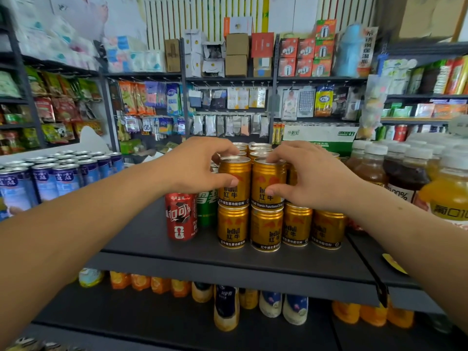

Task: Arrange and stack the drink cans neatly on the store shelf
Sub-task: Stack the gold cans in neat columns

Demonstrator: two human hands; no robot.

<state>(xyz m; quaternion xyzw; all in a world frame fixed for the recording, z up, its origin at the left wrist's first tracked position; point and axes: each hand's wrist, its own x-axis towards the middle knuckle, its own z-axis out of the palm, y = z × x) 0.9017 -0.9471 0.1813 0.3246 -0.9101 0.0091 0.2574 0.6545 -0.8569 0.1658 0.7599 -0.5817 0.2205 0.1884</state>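
Observation:
Gold Red Bull cans stand in two layers on the dark shelf (228, 259). My left hand (200, 165) grips the left upper gold can (234, 186), thumb on its side and fingers on its rim. My right hand (306, 176) grips the right upper gold can (266, 181) the same way. Both upper cans rest on lower gold cans (233, 226). More gold cans stand behind and to the right (326, 229). A red cola can (181, 216) and a green can (206, 211) stand left of the stack.
Blue cans (58, 176) fill the shelf at left. Juice and tea bottles (402, 171) crowd the right. Bottles (225, 307) stand on the lower shelf. The shelf's front strip before the cans is bare. Hanging goods line the back wall.

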